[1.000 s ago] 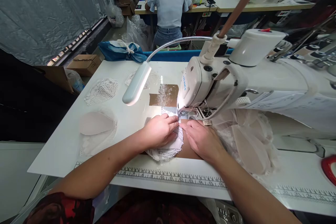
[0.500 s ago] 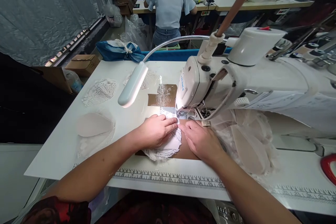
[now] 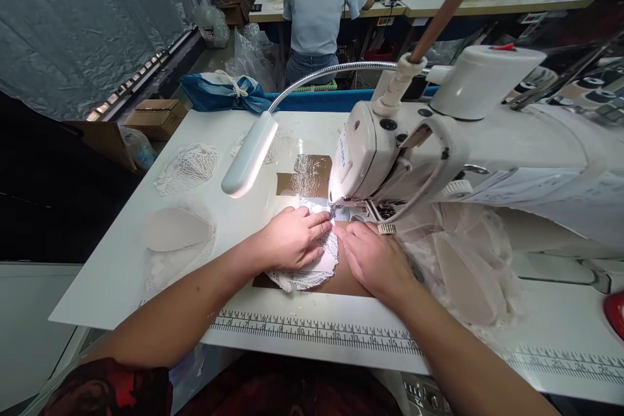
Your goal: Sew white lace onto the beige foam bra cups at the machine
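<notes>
A white lace piece (image 3: pixel 308 272) lies on the sewing table, its far end under the needle of a white sewing machine (image 3: pixel 439 149). My left hand (image 3: pixel 291 238) rests flat on the lace, fingers stretched toward the needle. Right beside it, my right hand (image 3: pixel 374 259) presses down the lace's right edge with fingers pointing at the presser foot (image 3: pixel 337 211). The fingertips of both hands nearly meet just in front of the needle.
A gooseneck lamp (image 3: pixel 249 155) hangs over the white table (image 3: pixel 107 273). Foam cups and lace pieces (image 3: pixel 178 231) lie at the left, another pile (image 3: pixel 468 266) under the machine arm. A ruler strip (image 3: pixel 316 331) runs along the front edge. A person (image 3: pixel 319 10) sits at another machine behind.
The lace has fed a little further under the needle, and both hands have crept forward with it. The view shifted slightly.
</notes>
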Available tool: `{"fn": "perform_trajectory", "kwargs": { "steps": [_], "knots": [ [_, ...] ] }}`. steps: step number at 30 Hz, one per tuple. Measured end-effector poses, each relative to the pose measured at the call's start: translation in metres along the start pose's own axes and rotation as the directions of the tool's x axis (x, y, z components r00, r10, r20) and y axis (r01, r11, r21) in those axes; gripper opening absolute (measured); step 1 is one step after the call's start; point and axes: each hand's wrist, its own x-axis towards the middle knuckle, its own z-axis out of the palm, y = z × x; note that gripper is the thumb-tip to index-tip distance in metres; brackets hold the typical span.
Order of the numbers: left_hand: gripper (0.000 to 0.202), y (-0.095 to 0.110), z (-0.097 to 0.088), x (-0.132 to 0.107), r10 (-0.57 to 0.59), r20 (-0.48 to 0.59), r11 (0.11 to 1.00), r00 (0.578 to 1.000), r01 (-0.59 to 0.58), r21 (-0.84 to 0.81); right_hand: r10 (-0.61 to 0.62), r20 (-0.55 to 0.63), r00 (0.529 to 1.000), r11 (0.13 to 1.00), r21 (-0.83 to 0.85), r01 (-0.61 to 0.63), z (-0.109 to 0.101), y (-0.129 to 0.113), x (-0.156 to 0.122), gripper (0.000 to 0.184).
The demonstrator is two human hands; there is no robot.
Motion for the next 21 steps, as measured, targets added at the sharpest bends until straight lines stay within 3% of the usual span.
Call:
{"fn": "perform_trajectory", "kwargs": {
  "steps": [5, 13, 21],
  "knots": [
    [0.044, -0.0032, 0.002, 0.0006, 0.028, -0.055, 0.999, 0.998, -0.029, -0.02, -0.011, -0.013, 1.0, 1.0, -0.013, 0.011, -0.0002, -0.0006, 0.0022, 0.038],
    [0.044, -0.0063, 0.0022, 0.0036, 0.0, -0.025, 0.998, 1.0, -0.002, -0.066, -0.031, -0.024, 0.999, 0.999, -0.03, 0.03, 0.0023, -0.0009, 0.0021, 0.04],
    [0.035, -0.0025, 0.0036, 0.0032, -0.006, -0.124, 0.99, 0.992, -0.012, -0.14, -0.045, -0.024, 0.999, 0.999, 0.009, 0.045, 0.001, 0.0007, 0.0009, 0.038]
  ]
}}
